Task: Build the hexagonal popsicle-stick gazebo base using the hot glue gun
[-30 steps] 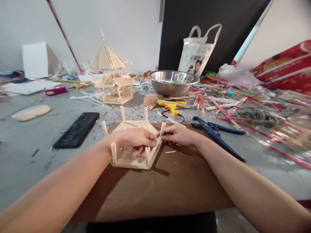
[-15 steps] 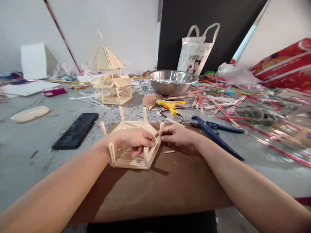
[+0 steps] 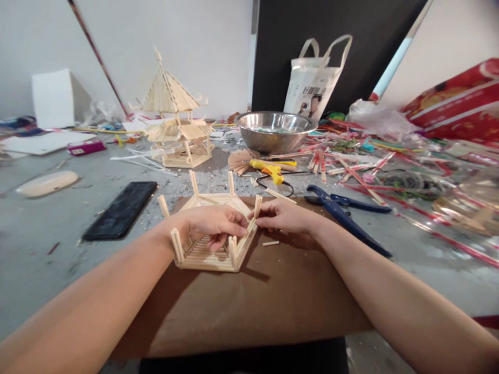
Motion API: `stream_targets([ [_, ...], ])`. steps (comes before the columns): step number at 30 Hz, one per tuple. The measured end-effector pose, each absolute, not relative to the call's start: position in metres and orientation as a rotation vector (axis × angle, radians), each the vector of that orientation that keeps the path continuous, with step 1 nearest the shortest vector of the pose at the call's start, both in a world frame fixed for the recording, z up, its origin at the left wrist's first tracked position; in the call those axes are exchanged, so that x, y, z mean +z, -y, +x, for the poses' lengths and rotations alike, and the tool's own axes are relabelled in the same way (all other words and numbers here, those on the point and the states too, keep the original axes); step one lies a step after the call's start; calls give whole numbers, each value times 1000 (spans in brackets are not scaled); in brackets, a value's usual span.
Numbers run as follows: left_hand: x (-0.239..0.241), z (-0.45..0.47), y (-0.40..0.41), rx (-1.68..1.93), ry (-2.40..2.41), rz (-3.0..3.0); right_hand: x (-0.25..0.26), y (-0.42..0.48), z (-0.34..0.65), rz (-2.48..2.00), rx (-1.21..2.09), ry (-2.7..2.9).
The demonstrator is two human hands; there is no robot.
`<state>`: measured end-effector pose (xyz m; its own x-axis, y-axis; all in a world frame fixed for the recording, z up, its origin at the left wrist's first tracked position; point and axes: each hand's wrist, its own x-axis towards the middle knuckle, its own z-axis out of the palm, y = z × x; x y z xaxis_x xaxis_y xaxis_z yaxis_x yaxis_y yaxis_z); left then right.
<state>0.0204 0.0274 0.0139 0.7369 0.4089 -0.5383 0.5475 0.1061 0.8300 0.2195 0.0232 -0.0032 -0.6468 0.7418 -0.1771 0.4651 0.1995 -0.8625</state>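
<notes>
Stick frame (image 3: pixel 210 268), left hand (image 3: pixel 220 224) pinching its rail (image 3: pixel 245 248), right hand (image 3: pixel 278 215) pinching a post (image 3: pixel 258 206)

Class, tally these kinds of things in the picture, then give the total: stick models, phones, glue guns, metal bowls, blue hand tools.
Stick models: 2
Phone: 1
Glue gun: 1
Metal bowl: 1
Blue hand tool: 1
Total: 6
</notes>
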Motion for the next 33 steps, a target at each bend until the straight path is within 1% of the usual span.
stream_targets([
  [18,22,27,-26,-191,-842,1647,-4,-22,221,-1252,1471,2048],
  [33,14,24,-27,-52,-889,1502,2,-24,220,-1346,1385,1888],
])
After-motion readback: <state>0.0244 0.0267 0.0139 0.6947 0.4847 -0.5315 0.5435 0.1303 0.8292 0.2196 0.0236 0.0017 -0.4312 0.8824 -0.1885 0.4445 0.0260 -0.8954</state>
